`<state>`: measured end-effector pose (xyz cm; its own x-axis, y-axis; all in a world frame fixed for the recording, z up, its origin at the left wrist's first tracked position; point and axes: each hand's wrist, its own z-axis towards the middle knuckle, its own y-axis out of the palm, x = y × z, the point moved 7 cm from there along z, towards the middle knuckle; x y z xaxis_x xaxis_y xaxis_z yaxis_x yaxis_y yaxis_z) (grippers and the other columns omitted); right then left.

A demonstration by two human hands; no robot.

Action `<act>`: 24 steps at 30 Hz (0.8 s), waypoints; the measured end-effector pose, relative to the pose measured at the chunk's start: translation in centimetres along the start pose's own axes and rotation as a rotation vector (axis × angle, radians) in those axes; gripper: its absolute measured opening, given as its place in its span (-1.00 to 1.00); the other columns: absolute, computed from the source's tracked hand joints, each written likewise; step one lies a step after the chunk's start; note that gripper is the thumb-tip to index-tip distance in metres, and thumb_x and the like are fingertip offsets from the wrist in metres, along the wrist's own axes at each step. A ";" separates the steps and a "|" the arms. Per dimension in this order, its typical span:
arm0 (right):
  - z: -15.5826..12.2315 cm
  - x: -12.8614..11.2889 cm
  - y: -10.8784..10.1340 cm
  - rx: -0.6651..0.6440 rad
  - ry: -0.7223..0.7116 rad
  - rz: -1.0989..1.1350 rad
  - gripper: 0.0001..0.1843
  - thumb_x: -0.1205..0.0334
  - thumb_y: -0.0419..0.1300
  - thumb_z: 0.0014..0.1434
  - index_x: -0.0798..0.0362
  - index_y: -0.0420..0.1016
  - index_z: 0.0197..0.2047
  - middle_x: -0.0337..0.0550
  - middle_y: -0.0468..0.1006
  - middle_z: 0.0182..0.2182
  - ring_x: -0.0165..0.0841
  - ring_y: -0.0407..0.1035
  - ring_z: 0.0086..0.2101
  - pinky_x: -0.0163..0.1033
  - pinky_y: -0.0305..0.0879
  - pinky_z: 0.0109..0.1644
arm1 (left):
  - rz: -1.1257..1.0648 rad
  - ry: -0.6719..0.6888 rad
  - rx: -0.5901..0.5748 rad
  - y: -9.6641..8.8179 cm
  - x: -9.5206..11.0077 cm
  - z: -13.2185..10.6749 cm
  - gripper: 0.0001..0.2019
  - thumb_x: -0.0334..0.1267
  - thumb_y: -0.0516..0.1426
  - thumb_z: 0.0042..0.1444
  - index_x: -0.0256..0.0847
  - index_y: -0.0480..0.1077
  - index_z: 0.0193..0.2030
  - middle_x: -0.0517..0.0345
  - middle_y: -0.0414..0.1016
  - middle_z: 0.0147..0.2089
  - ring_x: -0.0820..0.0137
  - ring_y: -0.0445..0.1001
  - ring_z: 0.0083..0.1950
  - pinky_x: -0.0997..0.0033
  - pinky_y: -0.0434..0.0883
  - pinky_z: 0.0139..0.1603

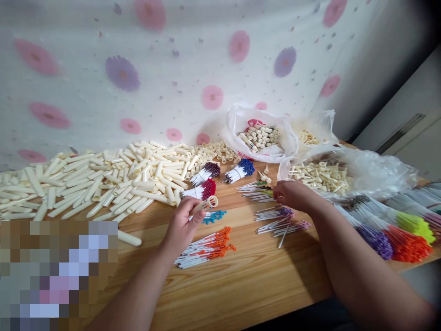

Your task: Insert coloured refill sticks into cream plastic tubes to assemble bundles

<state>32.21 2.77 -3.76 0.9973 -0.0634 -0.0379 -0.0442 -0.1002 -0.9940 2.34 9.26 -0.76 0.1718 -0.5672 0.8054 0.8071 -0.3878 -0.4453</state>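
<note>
Head view, only 1. Left hand (184,225): thumb and fingers pinching a cream tube (204,205). Tube pokes out past the fingertips, open ring end toward the right edge of the surface (255,280); colored bits show near that end. Hand is raised, between the orange-tipped sticks (206,248) on the near-edge side and the red-tipped bundle (200,189) on the far-edge side. Light-blue-tipped sticks (213,216) just beyond the thumb, toward the right edge.

Right hand (296,195): fingers curled and drawn in, can't tell if anything is pinched. Its fingertips are at the right-edge end of the green- and yellow-tipped sticks (253,195); can't tell if touching. Purple-tipped sticks (274,213) lie just nearer the near edge. The cream tube is well apart from this hand, toward the left edge.

Rest: big pile of cream tubes (127,177) from left edge to middle. Toward far edge, slotted cream pieces (210,154) and a bag of tubes (236,138). Blue-tipped bundle (240,171) mid-surface. Toward right edge, pile of cone pieces (320,178) in clear plastic, then purple, orange and yellow-tipped bundles (406,243).
</note>
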 end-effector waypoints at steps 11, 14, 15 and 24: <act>0.0 -0.9 0.4 -0.014 -0.075 -0.037 -0.82 0.42 0.08 0.06 0.09 0.51 -0.36 -0.07 0.54 -0.31 -0.34 0.40 -0.32 -0.34 0.19 -0.32 | 0.008 -0.037 -0.016 0.1 -0.4 -0.2 -0.69 0.01 0.04 0.18 -0.22 0.34 -0.27 0.13 0.33 -0.29 0.36 0.30 -0.24 0.42 0.25 -0.22; -0.3 -0.9 0.2 -0.008 -0.099 -0.050 -0.83 0.43 0.09 0.07 0.10 0.50 -0.36 -0.07 0.53 -0.31 -0.35 0.40 -0.32 -0.34 0.22 -0.30 | 0.000 -0.068 -0.018 0.1 -0.6 -0.2 -0.68 0.02 0.04 0.18 -0.24 0.34 -0.27 0.12 0.34 -0.29 0.36 0.31 -0.23 0.42 0.26 -0.23; -0.3 -1.0 0.1 -0.008 -0.108 -0.055 -0.84 0.43 0.10 0.07 0.09 0.51 -0.36 -0.08 0.53 -0.31 -0.36 0.40 -0.31 -0.35 0.22 -0.29 | -0.001 -0.073 -0.020 0.1 -0.6 -0.2 -0.68 0.02 0.04 0.18 -0.24 0.34 -0.26 0.12 0.34 -0.28 0.36 0.32 -0.23 0.42 0.26 -0.23; -0.1 -3.3 0.3 0.037 -0.125 -0.194 -0.76 0.51 0.04 0.04 0.18 0.53 -0.43 0.09 0.54 -0.36 -0.26 0.43 -0.37 -0.28 0.19 -0.40 | -0.053 -0.083 -0.027 0.3 -0.8 -0.1 -0.66 0.02 0.04 0.17 -0.26 0.34 -0.27 0.14 0.30 -0.32 0.39 0.27 -0.27 0.42 0.26 -0.23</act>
<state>28.95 2.86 -3.96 0.9865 0.0776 0.1439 0.1489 -0.0621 -0.9869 2.34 9.52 -1.56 0.1763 -0.4841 0.8571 0.8008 -0.4357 -0.4109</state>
